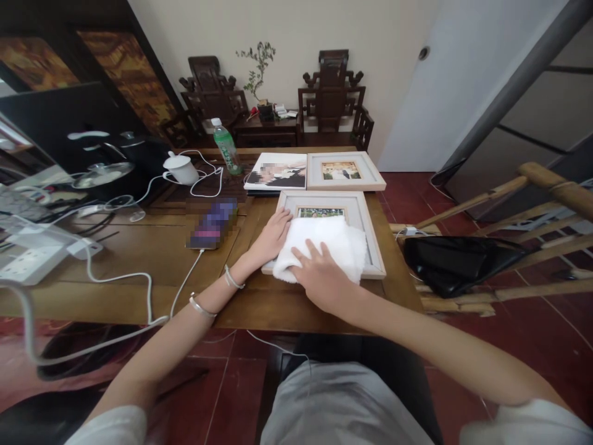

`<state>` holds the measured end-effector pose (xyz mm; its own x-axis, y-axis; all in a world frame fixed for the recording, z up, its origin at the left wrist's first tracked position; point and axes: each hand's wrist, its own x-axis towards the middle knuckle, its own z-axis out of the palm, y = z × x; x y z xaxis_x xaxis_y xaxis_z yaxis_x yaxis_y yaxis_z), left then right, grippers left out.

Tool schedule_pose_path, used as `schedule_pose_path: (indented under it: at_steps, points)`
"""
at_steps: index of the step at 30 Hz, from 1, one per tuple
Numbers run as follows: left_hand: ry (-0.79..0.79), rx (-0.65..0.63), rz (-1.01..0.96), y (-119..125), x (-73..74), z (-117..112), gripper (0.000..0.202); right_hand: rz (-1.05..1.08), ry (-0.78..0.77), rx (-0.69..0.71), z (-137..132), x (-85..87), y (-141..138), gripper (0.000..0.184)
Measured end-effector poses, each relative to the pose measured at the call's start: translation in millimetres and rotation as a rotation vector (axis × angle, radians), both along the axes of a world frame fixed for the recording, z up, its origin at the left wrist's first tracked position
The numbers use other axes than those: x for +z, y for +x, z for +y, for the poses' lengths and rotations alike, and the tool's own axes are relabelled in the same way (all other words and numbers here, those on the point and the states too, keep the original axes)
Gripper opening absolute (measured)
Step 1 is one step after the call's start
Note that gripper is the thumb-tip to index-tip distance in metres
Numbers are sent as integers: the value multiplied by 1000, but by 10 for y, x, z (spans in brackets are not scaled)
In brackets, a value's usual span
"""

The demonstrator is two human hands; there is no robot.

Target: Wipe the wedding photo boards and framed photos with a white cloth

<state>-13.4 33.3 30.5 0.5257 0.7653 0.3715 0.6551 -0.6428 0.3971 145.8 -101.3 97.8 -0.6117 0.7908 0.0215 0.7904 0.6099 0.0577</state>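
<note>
A light wooden picture frame (pixel 376 256) lies flat near the table's front right, with a pale mat and a small photo (pixel 321 212) partly showing. Over its lower half is a folded white cloth (pixel 340 238). My right hand (pixel 324 278) presses on the cloth from the near side, fingers spread over the top and the thumb at its left edge. At the frame's left rim, my left hand (pixel 273 238) holds on, with its fingers lying over the rim beside the cloth. The frame's lower left part is hidden by the cloth and hands.
Behind lie a second frame (pixel 377 181) and a stacked photo panel (pixel 278 179). A green-labelled bottle (pixel 226 148), lidded white cup (pixel 180 168), phone (pixel 212 224) and power strip (pixel 28 259) with trailing cables are leftward. A bamboo chair (pixel 551 191) holding a black bag (pixel 463 259) stands right.
</note>
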Motion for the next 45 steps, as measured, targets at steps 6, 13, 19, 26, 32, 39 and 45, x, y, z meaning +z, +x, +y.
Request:
schedule_pose_path:
  at_steps: [6, 13, 19, 26, 32, 39, 45]
  points:
    - [5, 14, -12, 4, -29, 7, 46, -53, 2, -21, -160, 46, 484, 44]
    - [-36, 46, -44, 41, -58, -3, 45, -132, -14, -115, -344, 162, 1053, 51]
    - [-69, 42, -103, 45, -15, -28, 47, -38, -28, 74, -193, 44, 588, 45]
    - [-277, 130, -388, 38, 86, -65, 60, 67, 9, 179, 132, -49, 3, 41]
    - [-239, 162, -371, 64, 64, -66, 55, -20, -3, 79, 578, -90, -66, 35]
    - [-140, 71, -233, 70, 46, -106, 58, -24, 136, -60, 1225, -104, 29, 39]
    - [-44, -7, -67, 2, -1, -63, 57, -31, 195, -143, 1501, -109, 192, 42]
